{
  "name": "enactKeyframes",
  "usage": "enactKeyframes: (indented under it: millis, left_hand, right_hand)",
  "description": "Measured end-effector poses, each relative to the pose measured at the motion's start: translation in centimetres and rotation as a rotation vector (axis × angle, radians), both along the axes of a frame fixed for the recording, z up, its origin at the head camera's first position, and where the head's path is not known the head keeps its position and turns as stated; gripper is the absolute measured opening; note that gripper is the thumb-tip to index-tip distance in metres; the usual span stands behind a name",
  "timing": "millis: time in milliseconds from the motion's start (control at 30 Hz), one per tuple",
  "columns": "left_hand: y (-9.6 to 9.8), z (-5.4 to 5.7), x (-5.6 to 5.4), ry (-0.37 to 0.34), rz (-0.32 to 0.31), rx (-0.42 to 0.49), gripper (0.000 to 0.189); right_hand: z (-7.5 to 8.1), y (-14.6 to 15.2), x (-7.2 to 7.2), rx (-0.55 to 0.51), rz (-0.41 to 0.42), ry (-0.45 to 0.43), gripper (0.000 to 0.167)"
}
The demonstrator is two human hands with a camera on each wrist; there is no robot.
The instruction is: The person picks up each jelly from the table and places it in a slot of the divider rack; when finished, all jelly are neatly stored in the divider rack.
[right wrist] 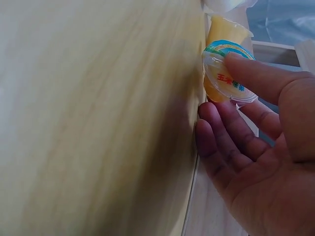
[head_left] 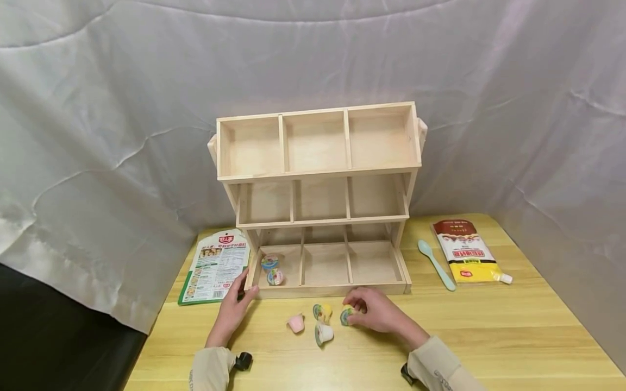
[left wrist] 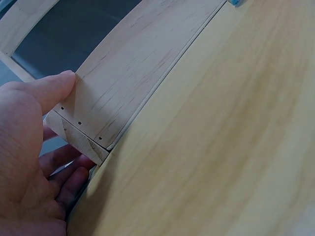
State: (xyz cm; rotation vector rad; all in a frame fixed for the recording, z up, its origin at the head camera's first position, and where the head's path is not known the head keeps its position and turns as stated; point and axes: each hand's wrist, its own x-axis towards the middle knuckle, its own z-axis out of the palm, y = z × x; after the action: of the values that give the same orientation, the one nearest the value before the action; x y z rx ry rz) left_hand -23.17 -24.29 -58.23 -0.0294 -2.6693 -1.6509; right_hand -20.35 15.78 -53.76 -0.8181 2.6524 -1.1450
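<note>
My left hand (head_left: 232, 310) grips the front left corner of a three-tier wooden rack (head_left: 332, 291), thumb on the front board and fingers around the side in the left wrist view. My right hand (head_left: 376, 310) pinches a yellow jelly cup (right wrist: 224, 78) by the table, its thumb on the printed lid. Left of that hand lie another yellow jelly cup (head_left: 325, 312), a white one (head_left: 325, 332) and a pink one (head_left: 295, 323). Two jelly cups with blue-edged lids (head_left: 269, 263) sit in the rack's bottom left compartment.
A green and white printed packet (head_left: 217, 269) lies left of the rack, partly behind its corner. To the right are a pale green spoon (head_left: 437, 265) and a red, white and yellow pouch (head_left: 464, 252) with a white cap. Grey cloth (head_left: 313, 60) hangs behind the table.
</note>
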Motion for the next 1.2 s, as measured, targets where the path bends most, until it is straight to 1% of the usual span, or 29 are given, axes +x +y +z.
enactKeyframes:
  millis: [100, 267, 500, 800, 1033, 1200]
  left_hand:
    - [0.1, 0.1, 0.0, -0.01, 0.004, 0.008, 0.073]
    - [0.0, 0.2, 0.0, -0.021, 0.011, 0.005, 0.073]
    - [0.1, 0.2, 0.0, -0.024, 0.012, 0.005, 0.074]
    - [0.1, 0.1, 0.0, -0.021, 0.011, 0.003, 0.075]
    - [0.1, 0.2, 0.0, -0.016, 0.014, 0.003, 0.073]
    - [0.1, 0.2, 0.0, -0.019, 0.008, 0.001, 0.074]
  right_hand:
    - [0.3, -0.1, 0.1, 0.003, -0.01, -0.006, 0.029]
    - [0.7, -0.4, 0.2, -0.015, -0.03, -0.015, 0.031]
    - [1.2, -0.5, 0.0, -0.039, -0.053, -0.005, 0.033]
    - [1.8, -0.7, 0.0, -0.081, -0.088, -0.018, 0.036]
    - [2.1, -0.8, -0.5, -0.105, -0.101, -0.01, 0.034]
    - [2.4, -0.9, -0.8, -0.121, -0.142, -0.02, 0.031]
